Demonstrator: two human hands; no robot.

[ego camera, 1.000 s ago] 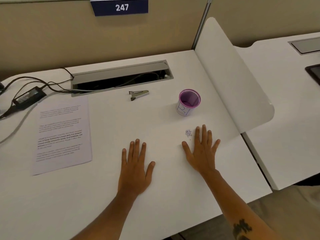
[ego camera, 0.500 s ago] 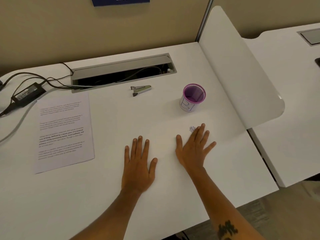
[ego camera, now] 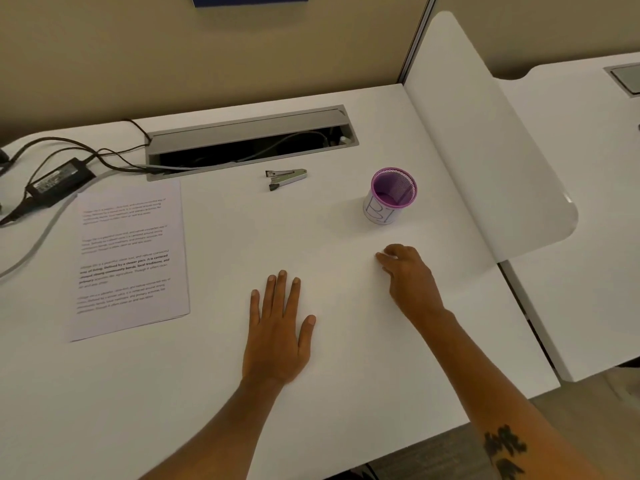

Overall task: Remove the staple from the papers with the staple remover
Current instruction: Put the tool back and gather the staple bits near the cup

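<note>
The printed papers (ego camera: pixel 131 258) lie flat at the left of the white desk (ego camera: pixel 207 393). The metal staple remover (ego camera: pixel 285 178) lies by itself at the back middle, just in front of the cable slot. My left hand (ego camera: pixel 278 334) rests palm down on the desk with its fingers spread and holds nothing. My right hand (ego camera: pixel 408 275) is in front of the purple cup, with its fingers curled down and pinched over a small pale clump. The clump is almost hidden under the fingertips. Both hands are well away from the papers and the remover.
A purple mesh cup (ego camera: pixel 393 197) with a white label stands at the back right. An open grey cable slot (ego camera: pixel 249 140) runs along the back. A black power adapter (ego camera: pixel 59 180) with cables sits at the far left. A white divider panel (ego camera: pixel 485 150) bounds the desk's right side.
My right hand went from flat and spread to curled, sliding forward and left over the small pale clump, which it now covers. My left hand stayed flat. The view tilted slightly downward.
</note>
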